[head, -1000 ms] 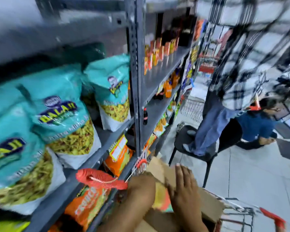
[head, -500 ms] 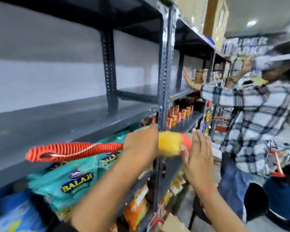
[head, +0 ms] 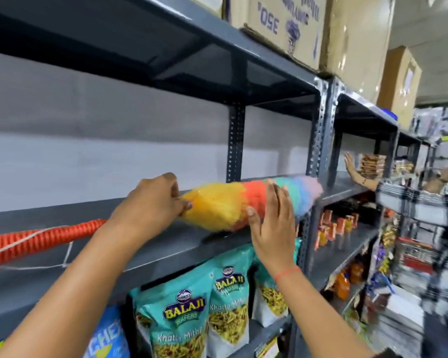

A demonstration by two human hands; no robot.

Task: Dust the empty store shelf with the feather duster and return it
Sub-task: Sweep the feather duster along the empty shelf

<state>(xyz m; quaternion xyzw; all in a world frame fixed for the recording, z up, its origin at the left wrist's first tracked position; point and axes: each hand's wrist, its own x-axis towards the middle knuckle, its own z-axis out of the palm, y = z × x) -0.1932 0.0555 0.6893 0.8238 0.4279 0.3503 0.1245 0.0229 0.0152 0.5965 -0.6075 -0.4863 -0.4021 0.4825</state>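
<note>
The feather duster (head: 217, 205) has a fluffy rainbow head of yellow, red, green, blue and pink, and a ribbed orange handle (head: 31, 241) with a white loop cord. Its head lies on the front of the empty grey shelf (head: 166, 244), pointing right. My left hand (head: 150, 205) grips the duster where handle meets head. My right hand (head: 272, 223) is flat and open, fingers up, against the front side of the fluffy head.
Teal snack bags (head: 184, 313) fill the shelf below. Cardboard boxes (head: 292, 24) sit on the top shelf. A grey upright post (head: 318, 140) divides the bays. A person in a checked shirt (head: 419, 202) reaches into the shelf at the right.
The view has risen from the lower shelves to the empty shelf. The duster came up from below and its head now rests on that shelf, with my right hand against it.
</note>
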